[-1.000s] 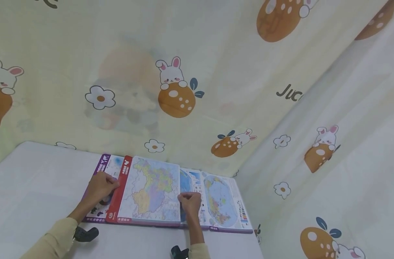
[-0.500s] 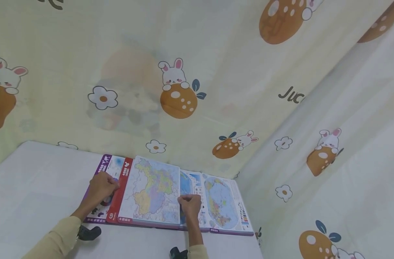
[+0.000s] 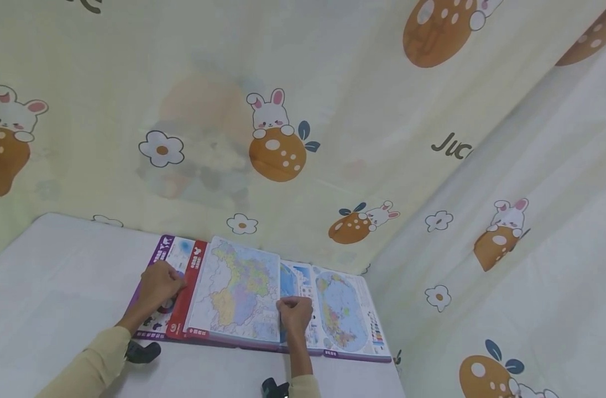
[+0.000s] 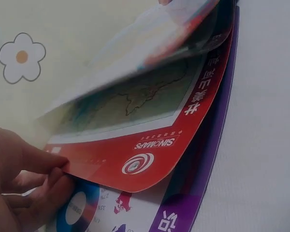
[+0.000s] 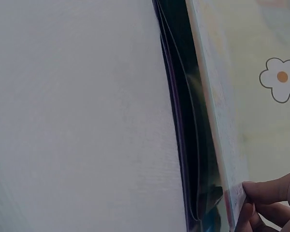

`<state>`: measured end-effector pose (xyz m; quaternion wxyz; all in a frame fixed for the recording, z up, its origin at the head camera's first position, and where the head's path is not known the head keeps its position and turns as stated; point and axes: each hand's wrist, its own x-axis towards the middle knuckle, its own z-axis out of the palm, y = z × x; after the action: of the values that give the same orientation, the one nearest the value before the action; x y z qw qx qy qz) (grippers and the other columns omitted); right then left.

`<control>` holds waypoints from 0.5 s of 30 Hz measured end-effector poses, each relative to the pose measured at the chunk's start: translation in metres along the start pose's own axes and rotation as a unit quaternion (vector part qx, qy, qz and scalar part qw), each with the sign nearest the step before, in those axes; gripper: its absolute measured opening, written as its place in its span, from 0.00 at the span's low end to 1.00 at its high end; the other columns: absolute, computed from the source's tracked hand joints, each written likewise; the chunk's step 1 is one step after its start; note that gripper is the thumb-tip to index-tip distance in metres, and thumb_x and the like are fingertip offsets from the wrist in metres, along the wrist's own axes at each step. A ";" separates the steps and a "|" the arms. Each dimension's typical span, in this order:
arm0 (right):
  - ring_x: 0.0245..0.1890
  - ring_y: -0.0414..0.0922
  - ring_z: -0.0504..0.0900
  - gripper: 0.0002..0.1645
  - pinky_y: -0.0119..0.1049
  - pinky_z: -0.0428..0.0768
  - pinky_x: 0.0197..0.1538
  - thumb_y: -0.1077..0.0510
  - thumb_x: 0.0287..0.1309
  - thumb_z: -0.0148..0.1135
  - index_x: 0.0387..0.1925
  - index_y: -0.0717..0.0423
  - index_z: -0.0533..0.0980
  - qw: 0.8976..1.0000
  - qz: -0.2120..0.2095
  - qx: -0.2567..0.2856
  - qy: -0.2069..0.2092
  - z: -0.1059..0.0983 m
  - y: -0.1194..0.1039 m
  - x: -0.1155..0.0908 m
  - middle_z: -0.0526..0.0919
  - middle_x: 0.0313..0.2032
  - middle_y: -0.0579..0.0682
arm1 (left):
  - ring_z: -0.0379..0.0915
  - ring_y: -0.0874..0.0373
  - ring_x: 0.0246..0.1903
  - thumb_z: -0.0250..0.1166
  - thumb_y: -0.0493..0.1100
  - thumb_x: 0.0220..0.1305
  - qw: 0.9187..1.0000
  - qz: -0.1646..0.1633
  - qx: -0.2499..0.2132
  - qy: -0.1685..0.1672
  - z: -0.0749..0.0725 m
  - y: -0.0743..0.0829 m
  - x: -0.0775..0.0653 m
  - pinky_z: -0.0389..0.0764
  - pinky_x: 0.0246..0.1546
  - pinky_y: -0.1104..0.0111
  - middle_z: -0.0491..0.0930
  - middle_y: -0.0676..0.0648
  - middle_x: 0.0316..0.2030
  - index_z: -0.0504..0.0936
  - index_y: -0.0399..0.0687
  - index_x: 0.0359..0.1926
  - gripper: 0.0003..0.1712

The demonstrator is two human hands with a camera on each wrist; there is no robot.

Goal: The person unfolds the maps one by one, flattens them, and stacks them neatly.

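Note:
A folded map with a red left border lies over a wider purple-edged map. My left hand pinches the map's red border between thumb and fingers, plainly seen in the left wrist view, where the upper panel stands lifted off the red-bordered panel. At the other side, my right hand pinches the right edge of the upper panel. The right wrist view shows that panel edge-on, raised above the layers below, with the thumb on its near face.
The maps lie on a white table, near its back edge. A pale curtain printed with rabbits and flowers hangs behind and along the right. A dark curved device sits at the left wrist, and another black device at the right.
Both hands keep their pinch on the folded map, which hardly moves. The whole head view has shifted slightly, so the scene appears a little further right.

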<state>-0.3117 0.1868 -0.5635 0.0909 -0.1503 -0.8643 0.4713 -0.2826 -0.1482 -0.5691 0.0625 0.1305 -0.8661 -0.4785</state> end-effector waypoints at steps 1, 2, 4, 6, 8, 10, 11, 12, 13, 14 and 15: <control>0.37 0.50 0.85 0.04 0.39 0.81 0.44 0.64 0.59 0.74 0.37 0.59 0.89 1.000 -0.003 -0.003 0.003 -0.001 -0.001 0.000 0.89 0.36 0.56 | 0.84 0.49 0.25 0.75 0.39 0.65 1.000 0.004 0.001 0.001 0.000 0.001 0.000 0.83 0.21 0.67 0.90 0.28 0.36 0.87 0.26 0.37 0.14; 0.37 0.50 0.86 0.04 0.41 0.82 0.45 0.65 0.59 0.74 0.37 0.60 0.89 1.000 -0.006 -0.005 0.007 -0.003 -0.001 0.000 0.90 0.36 0.56 | 0.84 0.49 0.25 0.75 0.38 0.65 1.000 0.009 0.001 0.002 0.000 0.002 -0.001 0.82 0.21 0.67 0.90 0.28 0.36 0.87 0.26 0.36 0.14; 0.38 0.50 0.86 0.04 0.43 0.83 0.48 0.65 0.59 0.73 0.37 0.59 0.90 1.000 0.000 -0.005 0.012 -0.006 -0.003 0.001 0.90 0.36 0.55 | 0.83 0.49 0.24 0.75 0.38 0.64 1.000 0.021 0.002 0.004 -0.001 0.003 -0.002 0.81 0.21 0.67 0.89 0.29 0.34 0.87 0.26 0.35 0.14; 0.38 0.50 0.86 0.04 0.47 0.83 0.48 0.65 0.59 0.73 0.36 0.60 0.90 1.000 -0.002 -0.004 0.018 -0.010 -0.003 0.001 0.90 0.36 0.56 | 0.83 0.50 0.24 0.75 0.37 0.64 1.000 0.030 0.005 0.007 -0.001 0.004 -0.003 0.81 0.20 0.67 0.89 0.29 0.33 0.87 0.25 0.35 0.13; 0.38 0.51 0.85 0.04 0.49 0.84 0.49 0.66 0.58 0.73 0.36 0.60 0.90 1.000 -0.005 -0.003 0.023 -0.013 -0.003 0.002 0.90 0.36 0.56 | 0.83 0.50 0.23 0.75 0.37 0.63 0.999 0.037 0.008 0.013 -0.001 0.004 -0.003 0.80 0.20 0.67 0.89 0.28 0.33 0.87 0.25 0.34 0.13; 0.37 0.51 0.86 0.03 0.49 0.84 0.48 0.67 0.57 0.73 0.34 0.61 0.90 0.999 -0.010 -0.003 0.030 -0.015 -0.002 0.004 0.90 0.35 0.57 | 0.83 0.51 0.23 0.76 0.37 0.63 0.999 0.040 0.011 0.018 -0.001 0.005 -0.004 0.80 0.20 0.67 0.89 0.29 0.33 0.87 0.25 0.34 0.13; 0.36 0.52 0.86 0.04 0.49 0.84 0.48 0.68 0.57 0.73 0.34 0.61 0.90 0.999 -0.014 -0.004 0.034 -0.016 -0.002 0.005 0.90 0.35 0.58 | 0.83 0.51 0.23 0.76 0.37 0.63 0.999 0.041 0.012 0.019 -0.001 0.004 -0.003 0.81 0.20 0.67 0.89 0.29 0.33 0.87 0.26 0.35 0.13; 0.36 0.52 0.86 0.03 0.49 0.84 0.48 0.68 0.57 0.73 0.33 0.61 0.90 0.999 -0.017 -0.003 0.039 -0.017 -0.001 0.007 0.90 0.35 0.58 | 0.83 0.51 0.23 0.76 0.37 0.63 0.999 0.042 0.011 0.020 -0.001 0.004 -0.003 0.81 0.20 0.67 0.89 0.29 0.33 0.87 0.26 0.35 0.13; 0.37 0.51 0.85 0.03 0.47 0.84 0.48 0.68 0.57 0.72 0.33 0.61 0.90 0.999 -0.016 -0.003 0.043 -0.018 -0.001 0.008 0.90 0.35 0.58 | 0.83 0.50 0.23 0.76 0.36 0.63 0.999 0.043 0.011 0.021 -0.002 0.004 -0.003 0.81 0.20 0.67 0.89 0.29 0.33 0.87 0.26 0.35 0.13; 0.37 0.51 0.85 0.03 0.46 0.83 0.47 0.68 0.57 0.72 0.33 0.62 0.90 0.999 -0.016 -0.002 0.047 -0.019 0.000 0.009 0.89 0.35 0.58 | 0.83 0.50 0.23 0.76 0.36 0.63 0.999 0.044 0.010 0.022 -0.002 0.004 -0.003 0.81 0.20 0.66 0.89 0.29 0.33 0.87 0.26 0.35 0.13; 0.37 0.51 0.85 0.03 0.45 0.83 0.47 0.68 0.57 0.72 0.33 0.62 0.90 0.999 -0.017 -0.002 0.051 -0.020 0.000 0.010 0.89 0.35 0.57 | 0.83 0.50 0.23 0.76 0.36 0.63 0.999 0.046 0.008 0.022 -0.002 0.004 -0.003 0.81 0.20 0.66 0.89 0.29 0.33 0.87 0.26 0.35 0.12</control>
<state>-0.3150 0.2064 -0.5525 0.1422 -0.1594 -0.8621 0.4596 -0.2797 -0.1469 -0.5651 0.1024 0.1017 -0.8734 -0.4651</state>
